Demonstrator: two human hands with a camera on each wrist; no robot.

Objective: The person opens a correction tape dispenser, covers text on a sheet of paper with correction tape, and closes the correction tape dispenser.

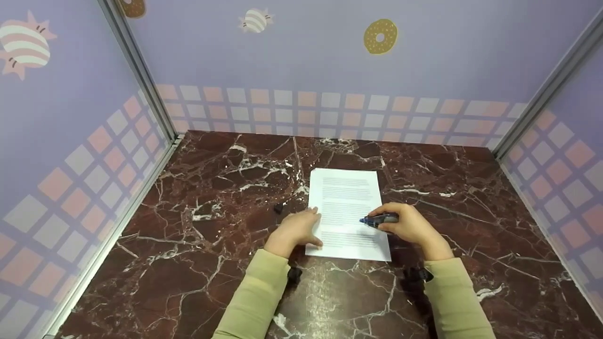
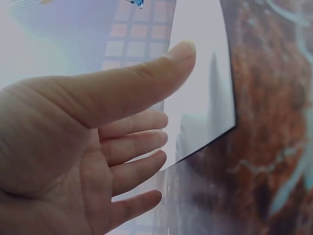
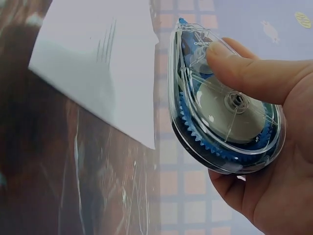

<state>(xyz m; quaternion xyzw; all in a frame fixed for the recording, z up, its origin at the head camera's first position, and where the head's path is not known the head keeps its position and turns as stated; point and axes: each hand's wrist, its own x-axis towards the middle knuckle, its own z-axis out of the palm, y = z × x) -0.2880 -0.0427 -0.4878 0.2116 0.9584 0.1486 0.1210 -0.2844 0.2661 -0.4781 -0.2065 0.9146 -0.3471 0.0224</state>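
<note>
A white sheet of printed paper [image 1: 348, 212] lies on the marbled table, its lines of text running across it. My right hand [image 1: 410, 225] holds a correction tape dispenser [image 3: 225, 107] between thumb and fingers. The dispenser has a clear case with a blue toothed wheel and a white reel inside. In the head view its blue tip [image 1: 362, 220] is over the lower right part of the text. At the paper's left edge is my left hand [image 1: 297, 230], its fingers extended and its thumb over the lower left of the sheet. The left wrist view shows that palm [image 2: 63, 161] holding nothing.
The dark red marbled table [image 1: 226, 197] reaches back to a lilac wall [image 1: 311, 56] with pink and white squares. Similar panels stand at left and right. A small dark object [image 1: 278, 207] lies just beyond my left hand.
</note>
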